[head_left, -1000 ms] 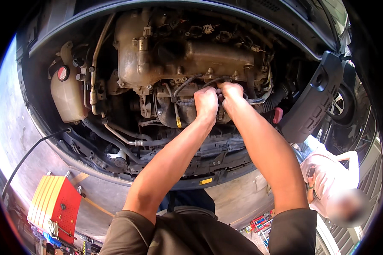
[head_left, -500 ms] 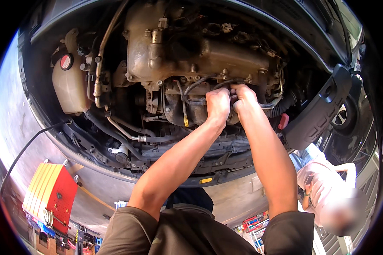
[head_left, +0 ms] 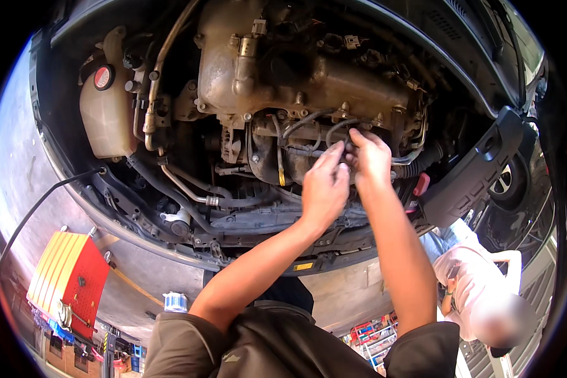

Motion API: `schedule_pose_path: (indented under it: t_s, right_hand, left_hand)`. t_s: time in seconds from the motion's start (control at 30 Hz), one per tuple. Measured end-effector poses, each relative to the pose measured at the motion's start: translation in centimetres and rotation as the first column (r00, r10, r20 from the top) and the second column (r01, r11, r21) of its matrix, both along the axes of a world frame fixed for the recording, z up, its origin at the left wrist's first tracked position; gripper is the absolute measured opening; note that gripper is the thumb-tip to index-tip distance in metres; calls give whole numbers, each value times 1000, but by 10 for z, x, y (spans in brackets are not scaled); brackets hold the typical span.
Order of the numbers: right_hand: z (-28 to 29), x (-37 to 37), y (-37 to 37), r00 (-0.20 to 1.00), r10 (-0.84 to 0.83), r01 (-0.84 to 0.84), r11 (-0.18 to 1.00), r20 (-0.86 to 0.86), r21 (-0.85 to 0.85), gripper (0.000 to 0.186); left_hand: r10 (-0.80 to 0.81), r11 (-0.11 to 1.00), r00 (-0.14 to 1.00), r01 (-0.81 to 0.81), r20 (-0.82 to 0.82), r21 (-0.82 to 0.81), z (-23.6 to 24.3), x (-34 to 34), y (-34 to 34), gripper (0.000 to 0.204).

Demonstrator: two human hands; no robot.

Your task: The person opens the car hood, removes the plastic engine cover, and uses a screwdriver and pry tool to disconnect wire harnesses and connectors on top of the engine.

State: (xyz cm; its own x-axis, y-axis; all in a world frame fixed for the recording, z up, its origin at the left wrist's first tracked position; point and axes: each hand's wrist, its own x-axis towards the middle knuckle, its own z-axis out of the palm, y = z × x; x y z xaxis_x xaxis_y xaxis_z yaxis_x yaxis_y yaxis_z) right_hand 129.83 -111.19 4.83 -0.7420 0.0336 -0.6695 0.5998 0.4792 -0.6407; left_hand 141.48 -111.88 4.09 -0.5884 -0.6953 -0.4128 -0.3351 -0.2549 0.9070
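In the engine bay, my left hand [head_left: 324,186] reaches up with its fingers loosely extended, the tips close beside my right hand [head_left: 370,160]. The fingers of my right hand are bent around something small at a looped grey cable [head_left: 337,129] below the engine's valve cover [head_left: 290,88]; what they grip is too small and shaded to name. A ribbed harness [head_left: 305,120] and a yellow-wrapped lead [head_left: 281,178] lie just left of the hands. A dark corrugated hose [head_left: 422,165] is to the right of them.
Coolant reservoir [head_left: 104,120] on the left, dark plastic cover [head_left: 469,183] on the right, beside a red object [head_left: 421,184]. Red tool cart [head_left: 63,271] at lower left. Another person [head_left: 472,271] in a light top is at lower right with a phone. The bay's front edge [head_left: 264,264] crosses below my forearms.
My left hand has drawn back slightly downward and its fingers have loosened from a closed grip. My right hand stays at the cable. The engine appears higher and further right in the picture.
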Motion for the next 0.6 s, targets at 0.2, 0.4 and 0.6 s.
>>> schedule_pose_path:
  t_s: [0.2,0.4,0.6]
  right_hand:
    - [17,39,-19,527,769,-636,639,-361,433,25]
    - [3,33,-57,475,879,-674,397,-46,623,27]
    - [-19,36,-60,649,760,-559,492,-16,668,26]
  left_hand:
    - [47,988,989,-68,143,140,6,30,-31,49]
    - [-73,970,958,4,277,242,-10,28,-55,52]
    - [22,927,985,-84,172,364,-20,34,-42,53]
